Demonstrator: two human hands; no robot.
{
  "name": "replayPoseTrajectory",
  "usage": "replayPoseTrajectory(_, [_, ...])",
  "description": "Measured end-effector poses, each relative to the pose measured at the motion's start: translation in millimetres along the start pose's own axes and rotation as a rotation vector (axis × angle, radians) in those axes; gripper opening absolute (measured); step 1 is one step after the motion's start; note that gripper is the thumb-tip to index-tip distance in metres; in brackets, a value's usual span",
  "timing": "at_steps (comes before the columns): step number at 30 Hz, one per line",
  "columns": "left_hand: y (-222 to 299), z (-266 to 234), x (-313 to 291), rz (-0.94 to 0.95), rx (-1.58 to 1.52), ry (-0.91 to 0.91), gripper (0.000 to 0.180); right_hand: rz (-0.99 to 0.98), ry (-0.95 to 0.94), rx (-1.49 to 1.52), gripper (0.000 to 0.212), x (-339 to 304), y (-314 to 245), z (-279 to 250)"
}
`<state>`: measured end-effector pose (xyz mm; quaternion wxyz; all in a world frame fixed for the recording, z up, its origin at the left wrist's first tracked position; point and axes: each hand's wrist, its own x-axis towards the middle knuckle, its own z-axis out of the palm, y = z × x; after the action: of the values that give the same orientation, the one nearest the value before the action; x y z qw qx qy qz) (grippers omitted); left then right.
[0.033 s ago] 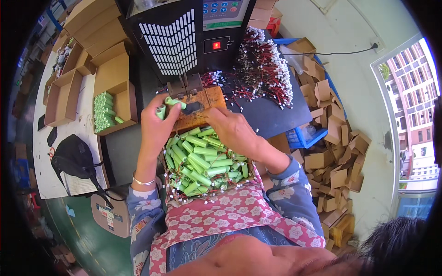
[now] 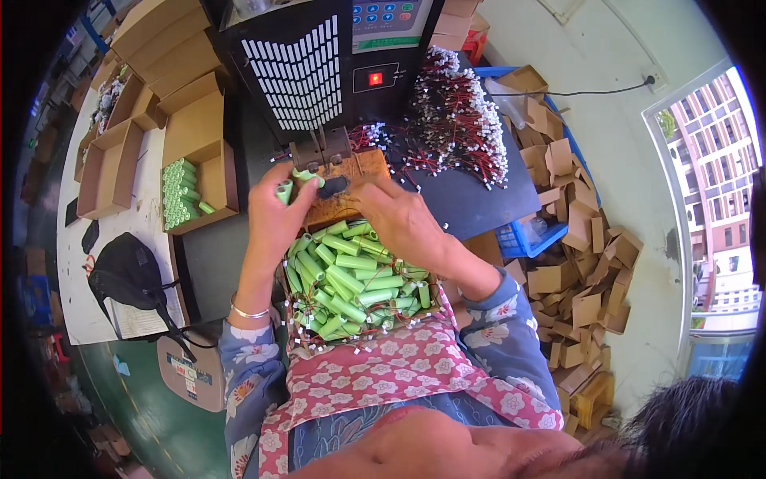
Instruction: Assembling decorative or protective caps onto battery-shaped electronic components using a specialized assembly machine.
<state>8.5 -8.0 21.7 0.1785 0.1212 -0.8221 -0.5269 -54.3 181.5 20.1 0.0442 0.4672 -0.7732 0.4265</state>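
Near the front edge of the dark tabletop [image 2: 487,206], in the head view, the left hand [image 2: 273,217] pinches two light-green cylinders [image 2: 306,177] at the left of a worn orange-brown wooden block [image 2: 372,164]. The right hand [image 2: 405,219] curls at the block's right; its grip is hidden. Wired green cylinders [image 2: 348,283] lie heaped below that edge.

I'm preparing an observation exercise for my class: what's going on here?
Someone's left hand holds two green cylinders at the orange block in front of a black machine. The right hand is there too; whether it grips anything is unclear. A heap of similar cylinders lies nearer the pink apron, and wires are piled to the machine's right.
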Motion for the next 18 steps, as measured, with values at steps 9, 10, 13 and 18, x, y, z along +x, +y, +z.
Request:
replayPoseTrajectory(9, [-14,16,3,0.439,0.147,0.025,0.02,0.362,-0.042,0.667,0.008,26,7,10])
replayPoseTrajectory(10, [-11,17,2,0.453,0.128,0.023,0.021,0.351,-0.002,0.587,0.01,30,7,10])
replayPoseTrajectory(13, [-13,18,-1,0.452,0.239,0.055,0.023,0.325,0.054,0.517,0.013,35,17,23])
replayPoseTrajectory(18, [-14,18,1,0.443,0.241,0.05,0.024,0.312,0.111,0.568,0.013,37,26,37])
